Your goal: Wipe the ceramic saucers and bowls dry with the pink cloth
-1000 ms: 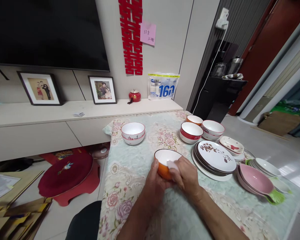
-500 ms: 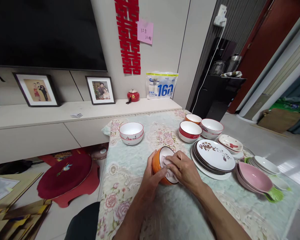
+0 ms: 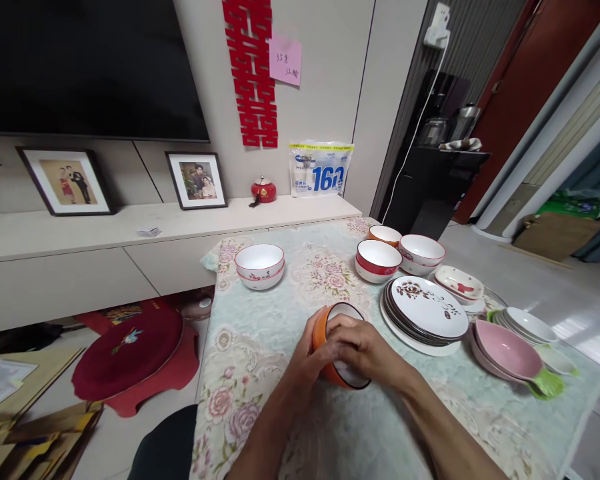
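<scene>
An orange bowl (image 3: 321,328) with a white inside and dark rim is held tilted above the front middle of the table, its mouth turned to the right. My left hand (image 3: 304,361) grips it from the left, thumb over the rim. Inside the bowl, the bent fingers of my right hand (image 3: 367,347) press against the white inner wall. A pale crumpled cloth showed under these fingers a moment ago; now the hand hides most or all of it. Left of the bowl, two stacked white bowls (image 3: 261,265) with red rims stand on the floral tablecloth (image 3: 330,273).
To the right are a red-and-white bowl stack (image 3: 379,265), more white bowls (image 3: 423,253), an orange bowl (image 3: 384,233), stacked plates (image 3: 427,310), a patterned dish (image 3: 457,285), pink leaf-handled bowls (image 3: 509,350) and pale bowls (image 3: 530,323). A red stool (image 3: 130,353) stands on the left.
The orange bowl and both hands have moved slightly right and nearer to me. My right fingers have shifted inside the bowl and now cover the pale cloth.
</scene>
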Demonstrator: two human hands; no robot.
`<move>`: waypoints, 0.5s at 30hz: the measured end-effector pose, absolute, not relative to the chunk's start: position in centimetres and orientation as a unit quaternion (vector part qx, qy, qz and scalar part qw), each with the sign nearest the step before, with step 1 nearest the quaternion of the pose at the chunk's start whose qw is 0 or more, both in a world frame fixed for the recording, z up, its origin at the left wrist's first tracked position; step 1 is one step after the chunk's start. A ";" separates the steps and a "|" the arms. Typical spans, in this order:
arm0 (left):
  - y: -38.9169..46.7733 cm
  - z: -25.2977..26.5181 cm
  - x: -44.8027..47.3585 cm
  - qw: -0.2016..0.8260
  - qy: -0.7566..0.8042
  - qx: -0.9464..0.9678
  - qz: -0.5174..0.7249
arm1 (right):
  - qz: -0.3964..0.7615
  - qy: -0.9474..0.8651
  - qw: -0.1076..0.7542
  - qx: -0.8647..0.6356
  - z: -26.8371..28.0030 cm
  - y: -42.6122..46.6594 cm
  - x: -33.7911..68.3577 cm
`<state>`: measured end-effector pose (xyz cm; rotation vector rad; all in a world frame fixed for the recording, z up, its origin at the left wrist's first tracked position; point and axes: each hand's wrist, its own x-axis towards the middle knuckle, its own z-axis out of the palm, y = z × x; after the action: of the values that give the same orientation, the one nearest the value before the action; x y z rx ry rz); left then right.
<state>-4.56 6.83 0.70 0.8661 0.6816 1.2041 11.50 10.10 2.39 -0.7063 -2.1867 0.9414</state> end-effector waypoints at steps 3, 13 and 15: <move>7.0 0.2 -4.3 0.685 0.286 0.397 0.540 | 0.180 -0.886 0.316 -0.287 1.6 10.3 11.1; 6.8 -0.5 -4.0 0.486 0.400 0.514 0.583 | 0.342 -0.783 0.286 -0.434 1.3 9.7 10.3; 7.0 -0.5 -4.2 0.454 0.411 0.533 0.583 | 0.463 -0.737 0.299 -0.392 1.3 9.5 10.2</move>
<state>-4.19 6.97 -0.46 1.3162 1.0141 1.4399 10.21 9.53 1.35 -1.0418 -1.9572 1.2296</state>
